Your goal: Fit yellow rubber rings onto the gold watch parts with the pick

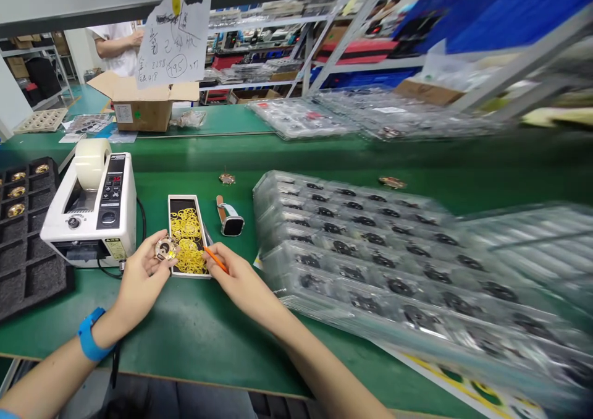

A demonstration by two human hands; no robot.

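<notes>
My left hand (pixel 141 277), with a blue band at the wrist, pinches a small round metal part (pixel 165 248) beside a narrow white tray (pixel 201 206) filled with thin yellow rings (pixel 188 240). My right hand (pixel 241 280) grips an orange-tipped tool (pixel 215 259) whose point lies at the tray's near right corner. Both hands rest low over the green bench mat (pixel 194 332).
A white tape dispenser (pixel 92 209) stands at left, next to a black foam tray (pixel 25 233) with brass parts. Stacked clear blister trays (pixel 370 246) of black parts fill the right. A small black device (pixel 230 221) lies behind the ring tray. A cardboard box (pixel 141 107) and another person stand far back.
</notes>
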